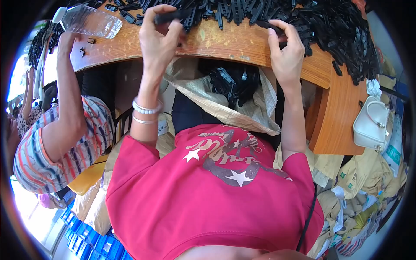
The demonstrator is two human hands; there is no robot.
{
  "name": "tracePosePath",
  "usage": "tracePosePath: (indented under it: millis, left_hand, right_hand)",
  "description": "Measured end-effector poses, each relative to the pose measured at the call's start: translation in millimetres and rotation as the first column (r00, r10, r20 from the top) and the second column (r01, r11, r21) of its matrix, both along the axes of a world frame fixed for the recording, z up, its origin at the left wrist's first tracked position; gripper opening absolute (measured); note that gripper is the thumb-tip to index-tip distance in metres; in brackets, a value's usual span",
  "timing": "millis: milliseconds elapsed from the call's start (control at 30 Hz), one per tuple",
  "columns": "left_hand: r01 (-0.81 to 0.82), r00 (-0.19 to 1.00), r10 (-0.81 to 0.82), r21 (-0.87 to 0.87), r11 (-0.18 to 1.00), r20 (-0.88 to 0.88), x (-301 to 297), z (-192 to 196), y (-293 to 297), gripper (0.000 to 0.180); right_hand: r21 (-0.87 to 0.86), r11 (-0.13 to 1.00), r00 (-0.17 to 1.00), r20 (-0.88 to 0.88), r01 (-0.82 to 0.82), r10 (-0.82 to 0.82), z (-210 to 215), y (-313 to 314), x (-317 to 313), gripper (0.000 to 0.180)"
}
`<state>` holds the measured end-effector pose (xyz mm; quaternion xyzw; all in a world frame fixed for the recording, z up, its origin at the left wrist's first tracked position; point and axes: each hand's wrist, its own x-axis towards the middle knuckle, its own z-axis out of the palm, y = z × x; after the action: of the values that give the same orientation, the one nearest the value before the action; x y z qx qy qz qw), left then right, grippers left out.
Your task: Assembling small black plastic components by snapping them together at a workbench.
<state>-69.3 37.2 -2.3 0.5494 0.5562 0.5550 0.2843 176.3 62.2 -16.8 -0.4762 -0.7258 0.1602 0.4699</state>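
Note:
My left hand [158, 45], a beaded bracelet on its wrist, is raised over the table's front edge. Its thumb and fingers close on a dark, elongated black plastic part [170, 17], slightly blurred. To the right, my right hand [288, 52] pinches a small curved black plastic part [263, 24] between thumb and fingertips. Just beyond both hands lies a heap of black plastic parts [236, 11] on the wooden table [216, 41]. Below the edge, an open woven sack [229, 115] at my lap holds more black parts [232, 82].
A clear plastic bottle [89, 21] lies at the far left, near a co-worker's arm [65, 99]. Small black pieces [82, 52] lie beside it. A white handbag [372, 123] rests by the table's right side. Sacks [364, 173] fill the right; blue crates [93, 238] stand lower left.

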Motion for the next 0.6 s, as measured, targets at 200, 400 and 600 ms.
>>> tracePosePath:
  millis: [200, 400, 600]
  left_hand:
    - [0.490, 0.413, -0.248, 0.016, 0.872, 0.876, 50.4, -17.7, -5.9, 0.020]
    - [0.509, 0.774, -0.309, -0.255, 0.822, 0.552, 76.7, -2.1, -17.3, 0.034]
    - [0.471, 0.869, -0.480, -0.097, 0.877, -0.119, 81.8, 14.8, -31.5, 0.043]
  right_hand:
    - [-0.364, 0.782, 0.782, -0.576, -0.506, 0.238, 26.8, -35.9, -1.5, 0.018]
    - [-0.301, 0.895, 0.802, -0.589, -0.329, 0.097, 17.1, -45.9, -2.7, 0.014]
    - [-0.284, 0.893, 0.706, -0.706, -0.349, 0.051, 4.6, -57.0, -2.9, 0.019]
